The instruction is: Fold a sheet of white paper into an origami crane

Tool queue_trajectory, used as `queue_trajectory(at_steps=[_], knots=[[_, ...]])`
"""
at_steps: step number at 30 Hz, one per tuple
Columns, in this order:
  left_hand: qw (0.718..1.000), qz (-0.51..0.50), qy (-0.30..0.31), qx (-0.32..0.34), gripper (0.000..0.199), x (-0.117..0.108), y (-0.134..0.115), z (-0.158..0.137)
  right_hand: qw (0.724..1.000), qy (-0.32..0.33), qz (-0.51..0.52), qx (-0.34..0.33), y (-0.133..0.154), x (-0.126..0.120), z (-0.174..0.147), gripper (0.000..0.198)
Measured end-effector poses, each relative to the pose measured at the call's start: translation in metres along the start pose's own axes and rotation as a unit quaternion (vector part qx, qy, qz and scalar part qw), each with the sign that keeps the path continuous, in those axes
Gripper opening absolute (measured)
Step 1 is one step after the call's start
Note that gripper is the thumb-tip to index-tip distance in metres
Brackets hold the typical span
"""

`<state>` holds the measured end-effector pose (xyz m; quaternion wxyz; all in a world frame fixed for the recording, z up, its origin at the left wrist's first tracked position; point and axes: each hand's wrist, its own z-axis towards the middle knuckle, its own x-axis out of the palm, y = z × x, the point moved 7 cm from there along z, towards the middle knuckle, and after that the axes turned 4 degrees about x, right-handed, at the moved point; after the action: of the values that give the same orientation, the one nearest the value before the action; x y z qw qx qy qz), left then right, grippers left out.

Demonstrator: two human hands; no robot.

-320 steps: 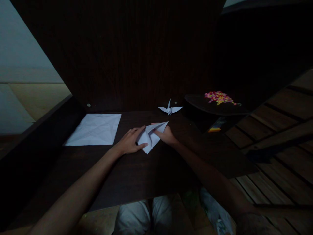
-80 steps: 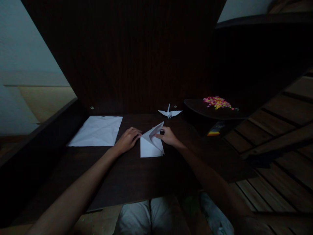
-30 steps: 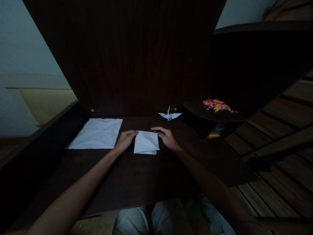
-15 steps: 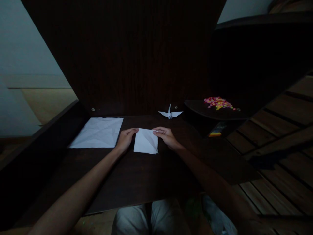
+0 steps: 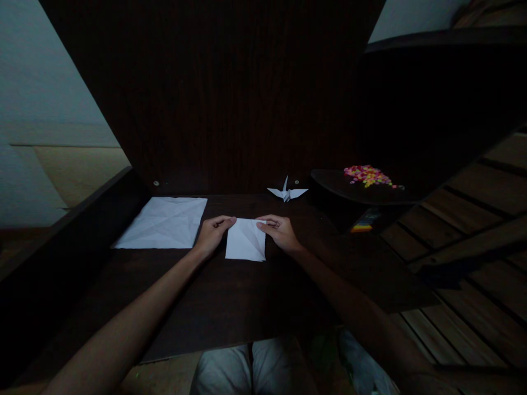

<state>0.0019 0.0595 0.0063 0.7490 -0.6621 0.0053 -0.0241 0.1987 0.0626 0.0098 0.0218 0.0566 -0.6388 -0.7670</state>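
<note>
A small white folded paper square (image 5: 246,241) is between my hands, with layers showing at its lower right corner and a diagonal crease on its face. My left hand (image 5: 213,233) pinches its upper left corner, thumb on top. At the upper right corner my right hand (image 5: 282,231) grips it the same way, fingers behind the paper. Left of my left hand lies a larger creased white paper sheet (image 5: 162,224). Beyond my right hand stands a white origami crane (image 5: 287,193) with its wings spread.
The dark wooden desk (image 5: 206,307) has a back panel (image 5: 226,109) and a raised left side board (image 5: 69,236). On a rounded corner shelf (image 5: 329,180) at the right lies a pile of small colourful pieces (image 5: 368,175). Slatted wood (image 5: 461,236) shows farther right.
Both hands keep their hold on the folded paper. My left thumb has slid slightly right along the top edge, and the loose lower right corner sits a little closer in.
</note>
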Motion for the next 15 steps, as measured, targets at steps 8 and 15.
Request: queue_trajectory(at_steps=[8, 15], knots=[[0.998, -0.053, -0.03, 0.003, 0.024, -0.0033, -0.0002, -0.001, 1.0, 0.025, -0.005, -0.011, 0.0042, 0.0043, -0.0009, 0.025], [0.991, -0.105, -0.074, -0.026, 0.025, -0.007, 0.0054, 0.0001, 0.999, 0.03, -0.004, -0.014, 0.0048, 0.0051, -0.0024, 0.025]])
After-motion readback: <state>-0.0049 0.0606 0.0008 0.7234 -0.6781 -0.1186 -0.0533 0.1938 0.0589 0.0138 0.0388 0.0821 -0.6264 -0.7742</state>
